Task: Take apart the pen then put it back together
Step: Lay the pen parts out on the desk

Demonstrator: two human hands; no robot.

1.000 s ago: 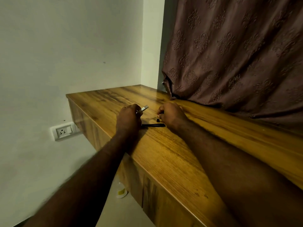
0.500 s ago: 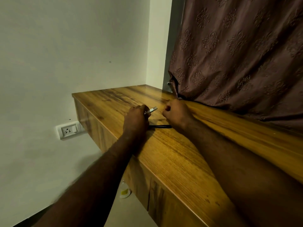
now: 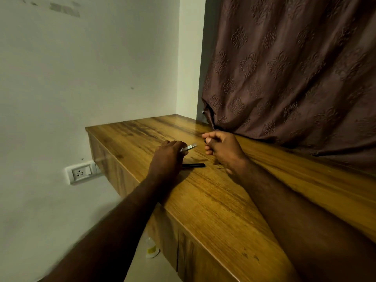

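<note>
Pen's apart: black barrel (image 3: 194, 165) lies on desk (image 3: 213, 200) between the hands. Left hand (image 3: 166, 157) grip curled round silver section (image 3: 189, 147); right hand (image 3: 223, 148) pinches small dark bit (image 3: 205, 140) (which part, can't tell). Reassembly likely all left.

The left hand (image 3: 166, 157) covers most of a silver pen part (image 3: 190, 147) — only its tip pokes out — and hides one end of the black pen barrel (image 3: 195, 165). Whatever the right hand (image 3: 223, 149) pinches is a dark speck (image 3: 204, 140), perhaps a small pen piece, too small to tell.
</note>
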